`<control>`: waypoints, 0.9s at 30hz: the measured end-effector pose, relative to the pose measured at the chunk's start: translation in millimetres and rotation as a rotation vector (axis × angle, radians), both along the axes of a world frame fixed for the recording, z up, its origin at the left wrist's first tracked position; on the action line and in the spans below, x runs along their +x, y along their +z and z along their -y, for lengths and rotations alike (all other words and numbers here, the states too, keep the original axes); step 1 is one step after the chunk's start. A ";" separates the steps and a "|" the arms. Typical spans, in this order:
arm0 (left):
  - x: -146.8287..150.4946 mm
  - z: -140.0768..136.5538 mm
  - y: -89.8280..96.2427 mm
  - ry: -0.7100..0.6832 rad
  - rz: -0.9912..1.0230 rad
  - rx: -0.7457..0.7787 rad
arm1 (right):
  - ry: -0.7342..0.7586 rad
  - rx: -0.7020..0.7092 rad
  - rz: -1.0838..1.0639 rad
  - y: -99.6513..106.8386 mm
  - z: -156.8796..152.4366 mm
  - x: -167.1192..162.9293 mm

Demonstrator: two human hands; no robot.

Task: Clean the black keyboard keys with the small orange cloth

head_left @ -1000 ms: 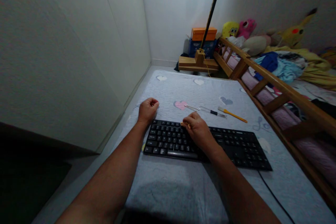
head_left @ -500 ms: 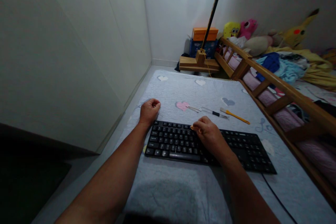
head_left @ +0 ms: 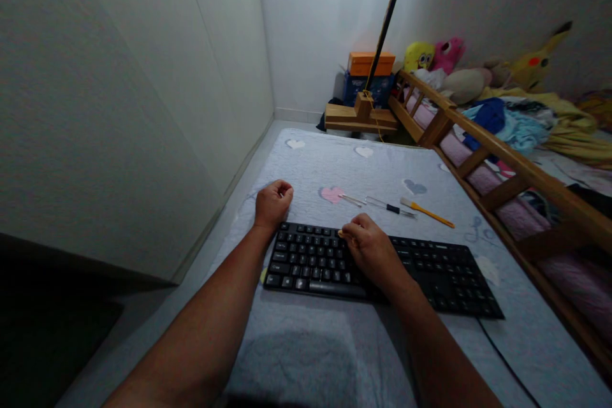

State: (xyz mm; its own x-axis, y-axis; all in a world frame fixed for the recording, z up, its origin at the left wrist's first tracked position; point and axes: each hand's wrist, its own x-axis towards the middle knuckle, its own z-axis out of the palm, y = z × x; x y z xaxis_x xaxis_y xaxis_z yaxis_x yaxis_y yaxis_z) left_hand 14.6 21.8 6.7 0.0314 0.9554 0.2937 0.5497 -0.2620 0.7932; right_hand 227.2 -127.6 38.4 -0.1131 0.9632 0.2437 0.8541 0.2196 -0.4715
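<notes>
A black keyboard (head_left: 310, 258) lies flat across the patterned cover, with its cable leaving the near right side. My right hand (head_left: 370, 245) is over the middle of the keys, its fingers pinched on a small pale-orange piece (head_left: 340, 233) at the upper key rows. Most of that piece is hidden, so its kind is unclear. At the keyboard's far left corner rests my left hand (head_left: 274, 204), its fingers curled closed; whether anything is inside cannot be seen. Beyond the keyboard lie thin white sticks like cotton swabs (head_left: 352, 199), a wire tool with a black grip (head_left: 393, 208) and a yellow-handled brush (head_left: 430, 211).
A wooden bed rail (head_left: 507, 172) runs along the right, with clothes and plush toys behind it. White cabinet doors (head_left: 143, 89) stand at the left. At the back are a wooden stand (head_left: 361, 116) with a dark pole and an orange box (head_left: 371, 64).
My right hand has slid a little left along the upper keys, still pinching the pale-orange piece. My left hand stays at the keyboard's corner.
</notes>
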 end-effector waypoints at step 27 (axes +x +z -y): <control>-0.5 -3.1 -5.1 -0.038 -0.061 0.012 | -0.007 0.040 -0.012 0.3 0.1 -7.2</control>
